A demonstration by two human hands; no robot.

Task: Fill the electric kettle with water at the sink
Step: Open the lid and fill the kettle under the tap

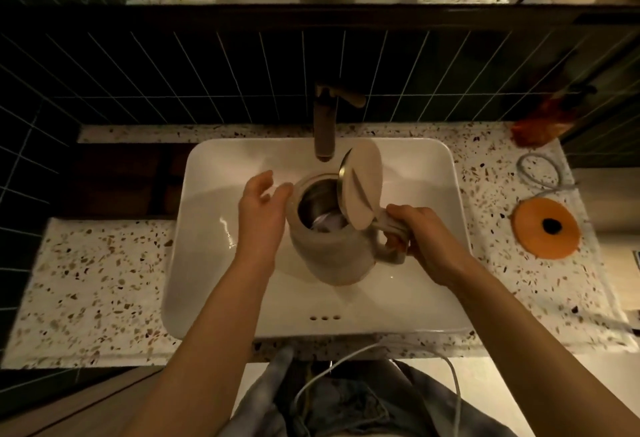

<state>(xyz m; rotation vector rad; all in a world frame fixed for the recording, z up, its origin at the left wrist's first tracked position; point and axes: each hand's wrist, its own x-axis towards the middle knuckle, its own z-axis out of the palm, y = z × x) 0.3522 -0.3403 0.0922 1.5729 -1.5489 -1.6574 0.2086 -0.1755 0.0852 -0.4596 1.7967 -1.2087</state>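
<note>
We hold the electric kettle (329, 249) over the white sink (214, 228), its open mouth just below and in front of the faucet (324, 124). Our right hand (420, 242) is closed around the kettle handle (391, 228) on the kettle's right side. Our left hand (259, 211) rests against the kettle's left wall, fingers loose and spread. The lid (362, 190) stands tilted up at the right. An orange kettle base (545, 227) sits on the terrazzo counter (90, 284), well apart.
</note>
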